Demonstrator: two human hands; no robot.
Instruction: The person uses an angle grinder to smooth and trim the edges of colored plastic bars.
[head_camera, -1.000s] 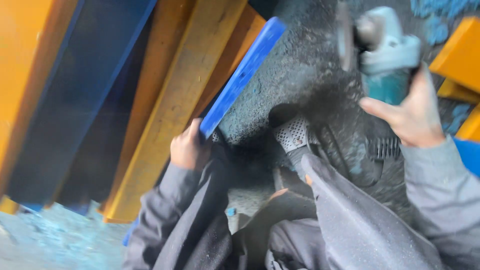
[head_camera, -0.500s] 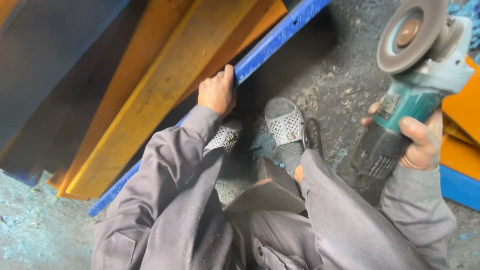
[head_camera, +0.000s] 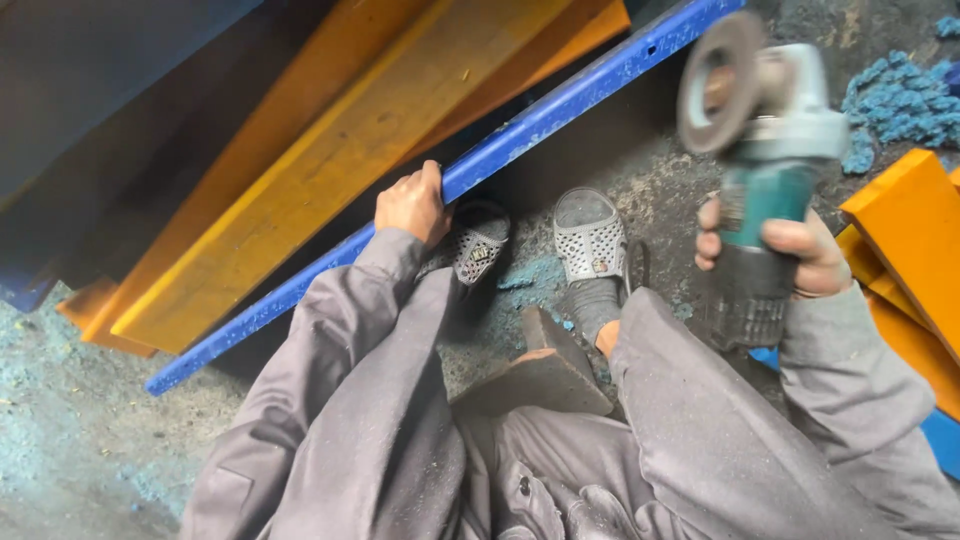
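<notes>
The floor (head_camera: 640, 170) is dark and gritty, dusted with blue powder; a heap of blue dust (head_camera: 895, 105) lies at upper right; across the upper left lean 2 long orange beams (head_camera: 340, 170), side by side, with a darker beam (head_camera: 110, 90) beyond them; a long blue rail (head_camera: 560, 105) runs diagonally below them from lower left to upper right, its near edge just in front of the feet; more orange pieces (head_camera: 905, 245) sit at the right edge; the person squats in grey overalls (head_camera: 370, 420), 2 grey perforated sandals (head_camera: 590, 240) planted on the floor between rail and knees; the right hand (head_camera: 790, 255) is clenched round the body of a green grinder (head_camera: 765, 170), held up off the floor well apart from the rail, its disc (head_camera: 720, 85) tilted towards the camera and blurred, perhaps spinning; the left hand (head_camera: 412, 205) grasps the rail's edge, fingers curled over the top
</notes>
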